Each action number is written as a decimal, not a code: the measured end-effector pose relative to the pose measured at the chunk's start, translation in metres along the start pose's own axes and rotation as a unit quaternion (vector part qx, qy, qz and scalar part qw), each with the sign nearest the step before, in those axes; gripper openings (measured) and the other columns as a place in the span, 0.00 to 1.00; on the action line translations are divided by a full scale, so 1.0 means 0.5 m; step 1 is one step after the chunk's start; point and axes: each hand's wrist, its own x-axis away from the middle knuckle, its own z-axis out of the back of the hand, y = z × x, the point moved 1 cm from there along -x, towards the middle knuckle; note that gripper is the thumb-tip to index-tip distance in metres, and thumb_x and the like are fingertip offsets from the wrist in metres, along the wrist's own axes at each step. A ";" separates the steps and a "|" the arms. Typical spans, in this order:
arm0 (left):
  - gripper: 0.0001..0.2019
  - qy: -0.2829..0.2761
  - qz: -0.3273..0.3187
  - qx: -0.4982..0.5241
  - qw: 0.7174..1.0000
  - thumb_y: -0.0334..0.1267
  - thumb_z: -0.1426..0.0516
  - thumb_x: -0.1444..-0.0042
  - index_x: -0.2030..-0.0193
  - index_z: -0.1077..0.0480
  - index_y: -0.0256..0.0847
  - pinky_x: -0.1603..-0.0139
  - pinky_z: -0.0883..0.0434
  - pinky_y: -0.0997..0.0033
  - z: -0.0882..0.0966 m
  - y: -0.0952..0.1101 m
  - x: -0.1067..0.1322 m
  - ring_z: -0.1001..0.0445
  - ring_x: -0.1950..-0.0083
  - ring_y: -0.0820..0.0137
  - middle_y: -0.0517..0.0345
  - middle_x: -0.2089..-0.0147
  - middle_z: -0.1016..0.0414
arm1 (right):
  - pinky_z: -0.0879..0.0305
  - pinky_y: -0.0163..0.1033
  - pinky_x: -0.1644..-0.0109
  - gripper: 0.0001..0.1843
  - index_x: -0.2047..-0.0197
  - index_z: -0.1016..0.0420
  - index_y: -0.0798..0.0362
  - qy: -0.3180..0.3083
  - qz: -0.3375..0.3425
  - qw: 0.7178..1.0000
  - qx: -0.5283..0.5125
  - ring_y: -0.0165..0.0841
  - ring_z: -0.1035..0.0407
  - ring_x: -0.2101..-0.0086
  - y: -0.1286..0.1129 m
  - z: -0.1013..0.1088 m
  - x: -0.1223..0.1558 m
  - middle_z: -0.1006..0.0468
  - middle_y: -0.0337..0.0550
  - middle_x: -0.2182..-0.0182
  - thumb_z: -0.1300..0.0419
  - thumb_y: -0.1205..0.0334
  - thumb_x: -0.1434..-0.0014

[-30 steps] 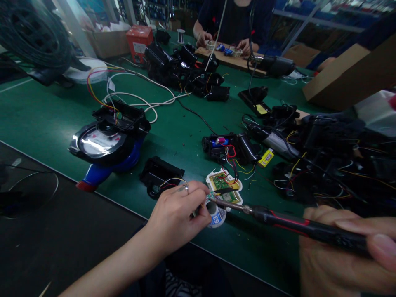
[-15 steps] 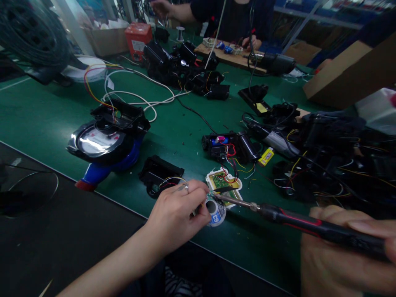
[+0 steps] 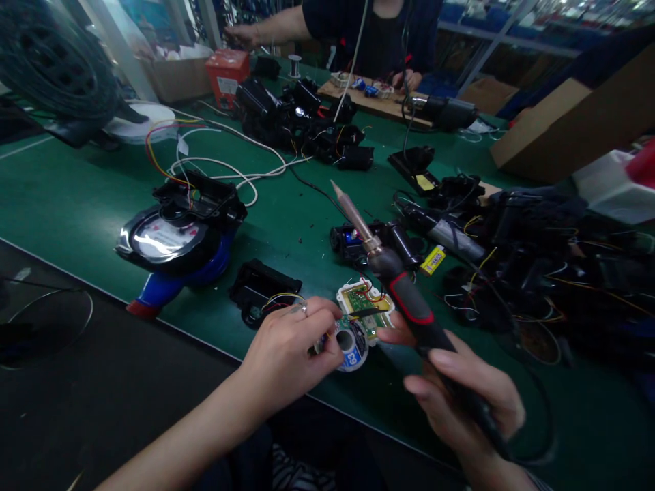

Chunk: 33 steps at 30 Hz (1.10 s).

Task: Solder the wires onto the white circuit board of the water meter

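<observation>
My left hand [image 3: 289,351] pinches a small spool of solder wire [image 3: 348,344] at the near edge of the green table. My right hand [image 3: 460,402] is wrapped round a black and red soldering iron [image 3: 404,300], whose tip points up and away over the table; one finger reaches toward the spool. Just behind the spool lies a small green circuit board in a white frame [image 3: 366,303], with red, yellow and black wires running to a black battery module [image 3: 358,242].
A blue water meter with an open black lid [image 3: 174,235] sits at left, a black housing [image 3: 263,290] near my left hand. Piles of black modules and wires lie at right [image 3: 537,252] and far centre [image 3: 301,123]. Another person [image 3: 368,34] works across the table. A cardboard box [image 3: 568,129] stands far right.
My right hand has swung in from the right and lifted the iron: its tip left the board and now points up and away. My left hand stays on the spool.
</observation>
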 end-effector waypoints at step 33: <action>0.04 0.049 -0.022 0.016 0.998 0.29 0.43 0.46 0.63 0.29 0.36 0.72 0.32 0.82 0.040 -0.031 0.000 0.29 0.74 0.79 0.60 0.72 0.26 | 0.30 0.42 0.49 0.35 0.40 0.44 0.50 -0.041 0.054 0.994 0.083 0.34 0.34 0.48 0.012 -0.042 -0.008 0.30 0.49 0.48 0.45 0.81 0.50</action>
